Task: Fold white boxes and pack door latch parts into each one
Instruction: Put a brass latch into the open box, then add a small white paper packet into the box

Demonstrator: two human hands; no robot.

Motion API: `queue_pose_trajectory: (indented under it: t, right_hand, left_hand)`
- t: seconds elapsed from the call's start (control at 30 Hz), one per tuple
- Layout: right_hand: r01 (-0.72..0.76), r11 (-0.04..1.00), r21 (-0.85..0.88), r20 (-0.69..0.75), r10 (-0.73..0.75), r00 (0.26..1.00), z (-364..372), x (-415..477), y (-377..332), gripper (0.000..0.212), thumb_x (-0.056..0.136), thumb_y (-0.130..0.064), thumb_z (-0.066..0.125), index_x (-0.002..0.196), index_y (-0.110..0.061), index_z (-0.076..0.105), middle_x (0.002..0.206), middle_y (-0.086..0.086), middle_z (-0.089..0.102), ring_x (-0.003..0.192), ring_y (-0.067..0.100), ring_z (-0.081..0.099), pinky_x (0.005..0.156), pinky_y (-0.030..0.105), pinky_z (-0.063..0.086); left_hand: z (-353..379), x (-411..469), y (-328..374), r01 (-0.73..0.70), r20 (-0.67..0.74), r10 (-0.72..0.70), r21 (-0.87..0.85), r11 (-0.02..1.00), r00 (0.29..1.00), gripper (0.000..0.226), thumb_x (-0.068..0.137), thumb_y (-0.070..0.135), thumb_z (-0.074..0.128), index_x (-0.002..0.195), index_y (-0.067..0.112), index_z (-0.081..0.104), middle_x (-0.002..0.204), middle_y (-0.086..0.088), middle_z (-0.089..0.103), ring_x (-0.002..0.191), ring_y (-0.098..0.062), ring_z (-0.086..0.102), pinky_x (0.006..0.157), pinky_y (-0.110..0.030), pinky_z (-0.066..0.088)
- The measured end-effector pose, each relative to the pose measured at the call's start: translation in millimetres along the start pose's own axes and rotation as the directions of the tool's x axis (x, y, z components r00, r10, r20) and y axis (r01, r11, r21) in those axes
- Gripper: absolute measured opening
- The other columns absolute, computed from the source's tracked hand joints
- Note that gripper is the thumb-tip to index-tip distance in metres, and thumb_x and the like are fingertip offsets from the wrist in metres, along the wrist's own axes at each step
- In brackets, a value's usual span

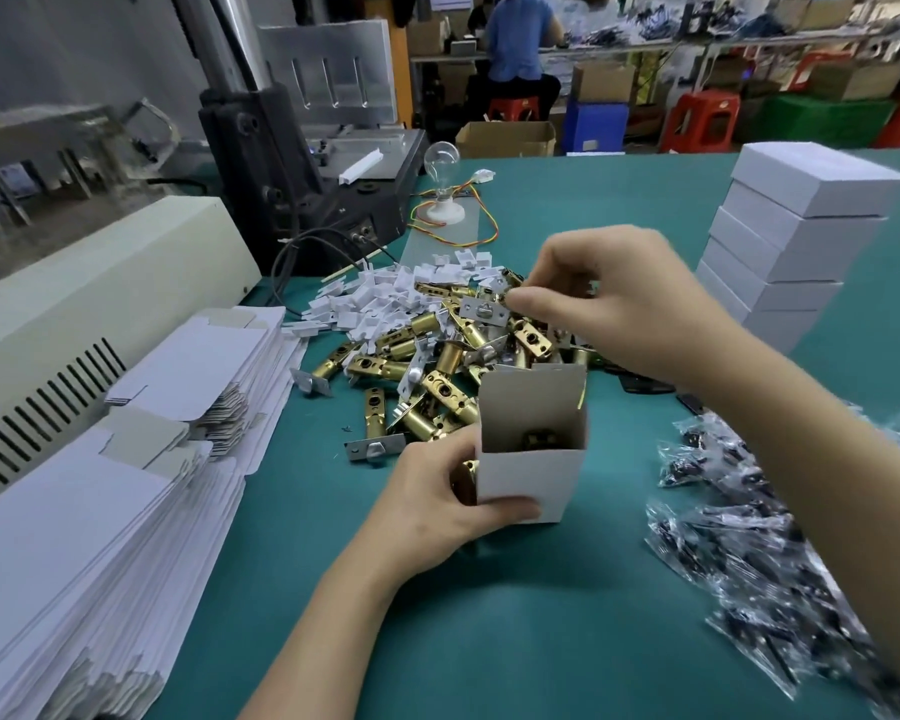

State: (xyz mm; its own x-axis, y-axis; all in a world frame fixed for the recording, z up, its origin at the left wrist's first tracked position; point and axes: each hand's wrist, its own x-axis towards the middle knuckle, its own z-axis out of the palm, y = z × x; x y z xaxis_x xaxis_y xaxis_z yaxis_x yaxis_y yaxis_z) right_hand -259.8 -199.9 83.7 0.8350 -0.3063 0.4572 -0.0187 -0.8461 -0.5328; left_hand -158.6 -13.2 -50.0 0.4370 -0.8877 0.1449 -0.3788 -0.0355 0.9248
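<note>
Far left on the teal surface [489, 615], stacks of flat white box blanks [126, 459] lie beside a cream vented machine housing [100, 304]. Behind them stands a dark machine [281, 163], with a clear light bulb [441, 158] on a white base just to its right. In the middle lies a heap of small white plastic pieces [385, 293], which runs into a pile of brass door latches [427, 376].

In front of the pile, the left hand [437, 506] grips an open white box [531, 475] upright, thumb across its front wall. A brass part [539, 439] sits inside. Above the pile, the right hand [609, 298] has its fingers curled and pinches a latch with a silver faceplate [481, 310].

On the right stands a stack of folded white boxes [801, 226]. Clear bags of dark hardware [749, 537] are strewn nearer.
</note>
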Motion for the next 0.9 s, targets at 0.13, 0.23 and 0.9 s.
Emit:
queue_pose_trajectory:
  t: [0.13,0.23,0.9]
  right_hand:
    - [-0.048,0.993,-0.107,0.292,0.078,0.953,41,70,1,0.039,0.103,-0.044,0.056,0.077,-0.022,0.075,0.07,-0.006,0.07,0.058,0.003,0.058,0.056,0.02,0.042]
    - [-0.02,0.984,-0.179,0.44,0.098,0.892,82,115,8,0.034,0.108,-0.035,0.049,0.109,-0.017,0.077,0.104,-0.001,0.075,0.09,0.01,0.067,0.076,0.027,0.047]
    - [0.195,0.891,-0.411,0.526,0.057,0.848,188,176,53,0.018,0.094,-0.038,0.071,0.106,-0.024,0.074,0.089,-0.009,0.058,0.091,0.018,0.057,0.072,0.029,0.04]
  left_hand:
    - [1,2,-4,0.005,0.014,-0.005,-0.034,0.999,1.0,0.045,0.077,0.032,0.093,0.115,0.042,0.072,0.113,0.014,0.078,0.106,-0.012,0.074,0.092,-0.043,0.061]
    - [2,4,-7,-0.013,0.013,0.014,-0.05,0.999,1.0,0.044,0.077,0.028,0.094,0.114,0.04,0.073,0.112,0.015,0.077,0.105,-0.009,0.073,0.09,-0.039,0.06]
    - [6,11,-19,0.017,0.048,-0.013,-0.087,0.996,0.999,0.04,0.078,0.044,0.088,0.113,0.037,0.07,0.091,0.014,0.071,0.068,-0.002,0.055,0.063,-0.022,0.046]
